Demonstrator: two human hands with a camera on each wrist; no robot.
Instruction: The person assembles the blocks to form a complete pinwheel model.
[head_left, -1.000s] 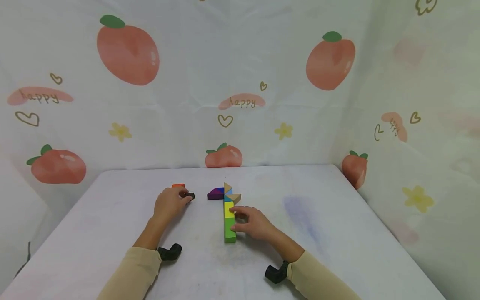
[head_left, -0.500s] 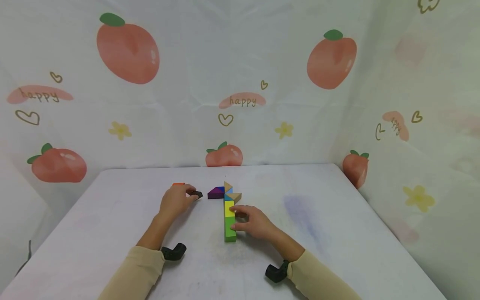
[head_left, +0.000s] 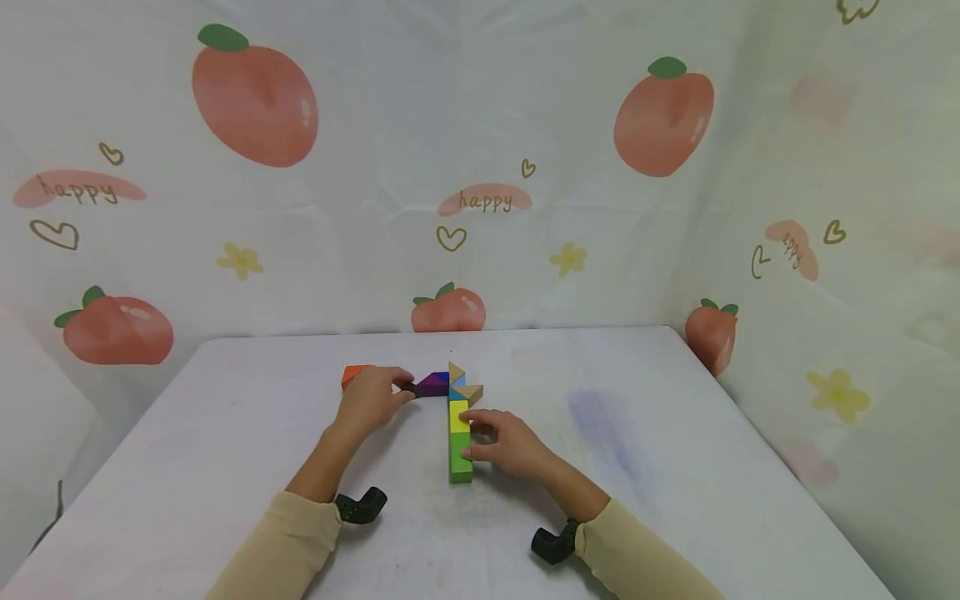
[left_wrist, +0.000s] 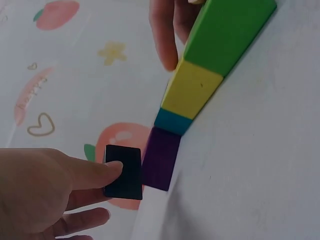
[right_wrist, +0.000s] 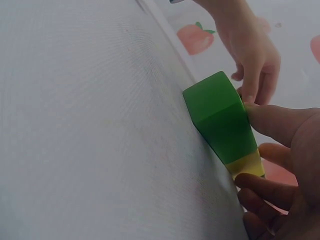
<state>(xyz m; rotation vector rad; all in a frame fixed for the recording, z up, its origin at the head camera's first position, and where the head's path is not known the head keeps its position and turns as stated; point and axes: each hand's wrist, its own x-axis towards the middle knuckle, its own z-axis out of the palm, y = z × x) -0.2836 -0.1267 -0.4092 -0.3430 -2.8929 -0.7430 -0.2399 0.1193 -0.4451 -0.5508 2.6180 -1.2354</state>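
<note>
My left hand [head_left: 367, 404] pinches a black block [left_wrist: 123, 172] between thumb and fingers. The black block is at the left end of the purple block [head_left: 433, 390]; whether they touch is hard to tell. A dark blue piece [head_left: 442, 377] adjoins the purple one. Front to back runs a row with a green block [head_left: 461, 458], a yellow block [head_left: 458, 417] and a teal piece [left_wrist: 172, 121]. My right hand [head_left: 513, 450] rests its thumb on the green block and a finger on the yellow one, its fingers loosely bent.
Behind the left hand lies an orange block [head_left: 351, 373], partly hidden. Two wood-coloured triangles, one of them the right-pointing triangle [head_left: 472, 394], and a light blue piece [head_left: 459, 382] join the row's far end. The white table [head_left: 675, 467] meets a fruit-printed cloth behind.
My left hand has carried the black block to the right, from near the orange block to the purple block's left end. The right hand stays on the green and yellow blocks.
</note>
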